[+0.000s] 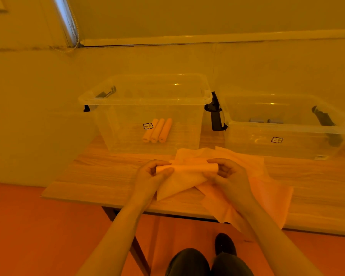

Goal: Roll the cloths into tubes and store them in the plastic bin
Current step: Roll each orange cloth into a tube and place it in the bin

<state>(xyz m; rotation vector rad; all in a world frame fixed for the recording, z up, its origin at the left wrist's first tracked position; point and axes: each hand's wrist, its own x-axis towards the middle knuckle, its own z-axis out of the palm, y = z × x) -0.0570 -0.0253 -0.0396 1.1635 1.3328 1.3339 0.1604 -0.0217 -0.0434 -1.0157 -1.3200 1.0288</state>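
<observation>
A pale orange cloth (184, 176) is partly rolled into a tube above the table's front edge. My left hand (151, 175) pinches the roll's left end and my right hand (228, 174) grips its right end. The unrolled tail hangs down toward me. More flat orange cloths (267, 188) lie in a pile beneath and to the right, draping over the table edge. Behind them stands a clear plastic bin (145, 100) holding three rolled orange cloths (157, 130) side by side on its floor.
A second clear bin (283, 126) with dark rolled items inside stands at the right. Both bins have black handles. The wooden table (100, 176) ends close to me, with my shoes (225, 244) below. A wall rises behind the bins.
</observation>
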